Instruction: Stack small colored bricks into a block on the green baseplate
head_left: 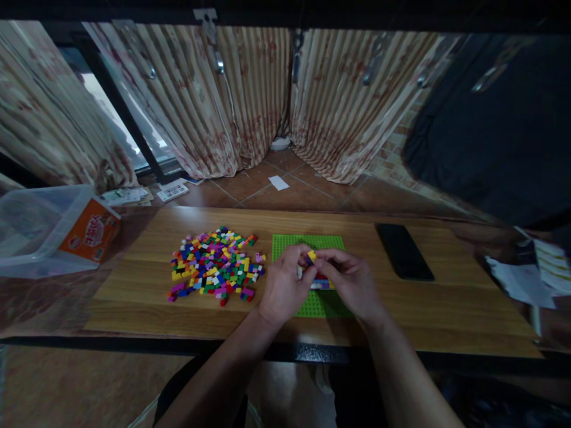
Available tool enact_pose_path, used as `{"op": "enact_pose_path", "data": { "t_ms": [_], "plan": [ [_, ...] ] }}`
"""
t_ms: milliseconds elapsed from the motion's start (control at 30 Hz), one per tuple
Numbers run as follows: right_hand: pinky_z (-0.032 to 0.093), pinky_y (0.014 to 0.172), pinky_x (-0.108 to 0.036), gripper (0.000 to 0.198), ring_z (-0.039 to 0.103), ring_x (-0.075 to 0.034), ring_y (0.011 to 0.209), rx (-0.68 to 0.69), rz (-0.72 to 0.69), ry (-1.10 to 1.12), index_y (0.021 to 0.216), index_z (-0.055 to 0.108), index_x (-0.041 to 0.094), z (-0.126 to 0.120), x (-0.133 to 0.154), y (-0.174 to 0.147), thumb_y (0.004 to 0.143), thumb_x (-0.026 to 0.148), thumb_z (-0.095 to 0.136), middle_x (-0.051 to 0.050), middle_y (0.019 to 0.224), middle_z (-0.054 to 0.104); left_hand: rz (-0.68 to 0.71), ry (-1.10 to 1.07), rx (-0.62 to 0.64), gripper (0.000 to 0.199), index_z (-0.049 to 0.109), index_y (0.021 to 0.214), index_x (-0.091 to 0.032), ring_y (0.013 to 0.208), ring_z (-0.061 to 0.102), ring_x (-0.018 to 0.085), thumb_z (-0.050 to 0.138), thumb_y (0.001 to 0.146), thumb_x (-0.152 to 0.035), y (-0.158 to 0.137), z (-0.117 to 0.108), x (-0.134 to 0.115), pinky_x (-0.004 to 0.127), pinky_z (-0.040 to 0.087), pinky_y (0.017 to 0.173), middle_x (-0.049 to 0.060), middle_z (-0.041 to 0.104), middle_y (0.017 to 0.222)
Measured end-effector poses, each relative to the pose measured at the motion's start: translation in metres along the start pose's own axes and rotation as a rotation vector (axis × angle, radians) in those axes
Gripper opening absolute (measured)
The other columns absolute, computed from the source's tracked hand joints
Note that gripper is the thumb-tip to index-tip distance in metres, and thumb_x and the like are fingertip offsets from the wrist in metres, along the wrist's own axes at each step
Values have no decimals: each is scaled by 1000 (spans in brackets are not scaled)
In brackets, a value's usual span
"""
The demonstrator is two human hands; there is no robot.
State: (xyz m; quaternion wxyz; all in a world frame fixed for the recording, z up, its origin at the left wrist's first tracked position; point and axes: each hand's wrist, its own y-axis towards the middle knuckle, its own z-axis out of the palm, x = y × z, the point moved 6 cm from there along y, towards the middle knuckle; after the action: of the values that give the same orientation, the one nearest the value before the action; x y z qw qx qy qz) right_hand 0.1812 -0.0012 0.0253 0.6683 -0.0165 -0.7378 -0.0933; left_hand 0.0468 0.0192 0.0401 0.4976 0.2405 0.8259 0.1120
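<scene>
My left hand (pixel 289 280) and my right hand (pixel 352 282) meet over a green studded baseplate (pixel 307 240). Between their fingertips is a small yellow toy brick (pixel 311 255), with a darker bluish part against it. Both hands are closed in a pinch around it. Just below the fingers, joined bricks (pixel 320 284) in red, white, blue and yellow show above the baseplate, partly covered by my hands. A small whitish piece shows by my left thumb, too unclear to name. To the left of my left hand lies a heap of loose, many-coloured toy bricks (pixel 218 261).
A wooden table (pixel 147 309) carries everything, with a black phone (pixel 404 252) on its right side. Beyond the left end stands a clear plastic tub (pixel 44 232) with an orange label. Papers (pixel 521 282) lie off the right end; curtains (pixel 250 101) hang behind.
</scene>
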Motion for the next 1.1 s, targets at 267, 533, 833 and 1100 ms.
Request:
{"op": "enact_pose_path", "data": {
  "t_ms": [267, 533, 833, 1100],
  "plan": [
    [52, 77, -34, 23, 66, -20, 80, -191, -54, -156, 88, 73, 22, -39, -3, 5, 79, 42, 68, -3, 87, 74, -10, 43, 7, 23, 58, 108, -21, 89, 65, 18, 59, 86, -19, 4, -5, 7, 32, 52, 80, 5, 68, 102],
    [50, 80, -35, 19, 67, -21, 86, -66, -41, -376, 87, 74, 23, -51, -12, 2, 81, 39, 65, -4, 90, 74, -87, 58, 19, 15, 62, 100, -20, 82, 64, 17, 57, 86, -19, 10, -12, 26, 30, 51, 74, 5, 66, 98],
    [49, 80, -35, 16, 67, -20, 87, 23, -31, -421, 88, 75, 25, -44, -21, 4, 83, 34, 63, -3, 93, 74, -91, 75, 73, 13, 63, 97, -19, 85, 65, 18, 56, 86, -19, 10, -8, 27, 31, 51, 75, 6, 67, 99],
    [50, 81, -35, 16, 67, -20, 87, 6, -36, -398, 88, 75, 24, -45, -23, 4, 82, 34, 64, -3, 92, 74, -91, 99, 105, 13, 63, 97, -19, 83, 66, 17, 56, 86, -18, 9, -7, 26, 29, 52, 72, 6, 68, 98]
  ]
}}
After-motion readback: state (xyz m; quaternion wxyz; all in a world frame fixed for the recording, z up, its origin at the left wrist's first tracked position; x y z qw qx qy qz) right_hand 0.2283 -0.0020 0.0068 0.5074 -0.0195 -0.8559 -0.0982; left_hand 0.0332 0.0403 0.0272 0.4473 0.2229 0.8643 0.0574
